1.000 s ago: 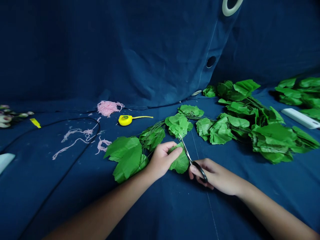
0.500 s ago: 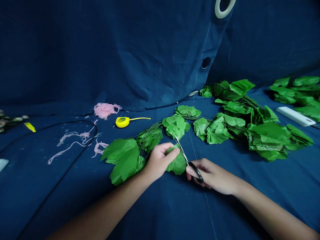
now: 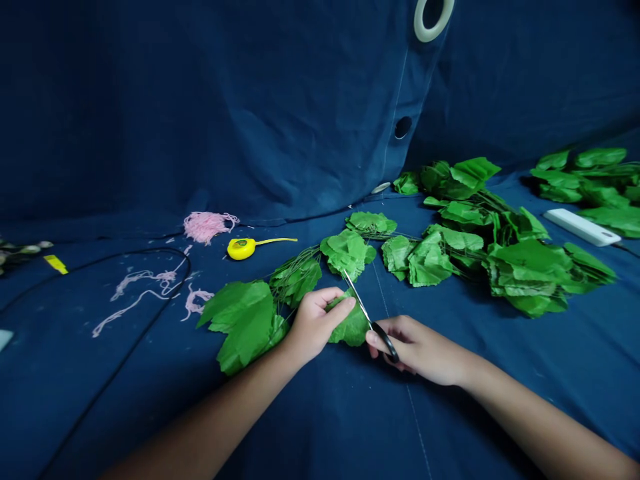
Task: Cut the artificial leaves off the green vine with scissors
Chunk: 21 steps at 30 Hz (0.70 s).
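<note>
My left hand point(image 3: 316, 321) is closed on a bunch of green fabric leaves point(image 3: 350, 325) lying on the dark blue cloth point(image 3: 350, 427). My right hand point(image 3: 417, 347) grips black-handled scissors point(image 3: 373, 322), whose blades point up and left along the edge of that bunch. More leaves on thin wire stems point(image 3: 295, 277) spread out just behind my left hand, with a large flat leaf cluster point(image 3: 245, 320) to its left.
A long heap of green leaves point(image 3: 500, 247) runs to the right, a white flat device point(image 3: 580, 227) beyond it. A yellow tape measure point(image 3: 243, 248), pink thread scraps point(image 3: 207, 225) and a black cable point(image 3: 125, 347) lie at the left. The blue cloth rises behind, with a white ring point(image 3: 431, 20) in it.
Both hands and the leaves sit slightly further left and lower in view as the camera shifts; the scissors stay against the held leaf bunch.
</note>
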Each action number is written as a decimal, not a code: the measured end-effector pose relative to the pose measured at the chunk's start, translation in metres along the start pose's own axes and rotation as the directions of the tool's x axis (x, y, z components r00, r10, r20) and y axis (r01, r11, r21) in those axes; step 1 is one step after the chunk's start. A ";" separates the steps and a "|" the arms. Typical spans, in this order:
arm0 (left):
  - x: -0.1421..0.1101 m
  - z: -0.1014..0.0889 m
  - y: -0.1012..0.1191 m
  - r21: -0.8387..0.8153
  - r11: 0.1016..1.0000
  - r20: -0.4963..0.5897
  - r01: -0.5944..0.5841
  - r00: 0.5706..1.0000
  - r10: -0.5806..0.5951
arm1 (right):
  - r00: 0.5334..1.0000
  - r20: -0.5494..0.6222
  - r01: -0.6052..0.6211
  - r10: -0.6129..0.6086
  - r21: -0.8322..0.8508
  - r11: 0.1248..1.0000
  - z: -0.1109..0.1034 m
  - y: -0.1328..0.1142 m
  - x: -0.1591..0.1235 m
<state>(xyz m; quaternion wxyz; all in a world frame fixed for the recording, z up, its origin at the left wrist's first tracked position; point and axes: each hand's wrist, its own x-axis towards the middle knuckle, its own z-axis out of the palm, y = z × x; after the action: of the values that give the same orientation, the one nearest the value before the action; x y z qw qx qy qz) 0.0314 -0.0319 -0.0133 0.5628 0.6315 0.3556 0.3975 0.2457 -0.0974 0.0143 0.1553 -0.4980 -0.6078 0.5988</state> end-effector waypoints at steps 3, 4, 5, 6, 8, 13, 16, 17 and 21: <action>0.000 0.000 0.000 0.008 1.000 0.001 0.000 1.000 0.000 | 1.000 -0.007 0.002 -0.002 -0.001 1.000 0.000 0.000 0.000; -0.001 -0.001 -0.001 0.015 1.000 0.000 -0.006 1.000 0.006 | 1.000 -0.006 0.002 -0.002 -0.002 1.000 0.000 -0.001 0.000; -0.001 -0.001 -0.001 0.019 1.000 -0.002 -0.012 1.000 0.012 | 1.000 -0.005 0.001 -0.001 -0.002 1.000 -0.001 0.000 0.000; -0.001 -0.001 -0.002 0.020 1.000 -0.003 -0.015 1.000 0.015 | 1.000 -0.002 -0.002 0.002 -0.003 1.000 -0.001 0.000 0.000; 0.000 -0.001 -0.003 0.015 1.000 -0.006 -0.013 1.000 0.013 | 1.000 0.001 -0.007 0.007 -0.011 1.000 0.000 0.000 0.000; 0.000 -0.001 -0.005 -0.001 1.000 -0.011 0.013 1.000 -0.013 | 1.000 0.001 -0.005 0.005 -0.033 0.999 0.000 0.001 -0.001; -0.001 -0.002 -0.005 -0.006 1.000 0.000 0.021 1.000 -0.021 | 1.000 0.004 0.003 -0.003 -0.031 1.000 0.000 0.001 0.000; -0.001 -0.002 -0.005 -0.009 1.000 0.005 0.023 1.000 -0.023 | 1.000 0.002 0.011 -0.011 -0.033 0.999 0.001 0.001 0.000; 0.000 -0.002 -0.004 -0.023 0.999 0.016 0.027 1.000 -0.027 | 0.999 -0.018 0.046 -0.048 -0.051 0.998 0.001 0.001 0.001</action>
<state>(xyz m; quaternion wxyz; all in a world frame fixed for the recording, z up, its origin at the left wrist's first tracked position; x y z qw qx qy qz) 0.0295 -0.0306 -0.0171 0.5782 0.6231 0.3550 0.3891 0.2447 -0.0979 0.0125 0.1626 -0.4932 -0.6328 0.5743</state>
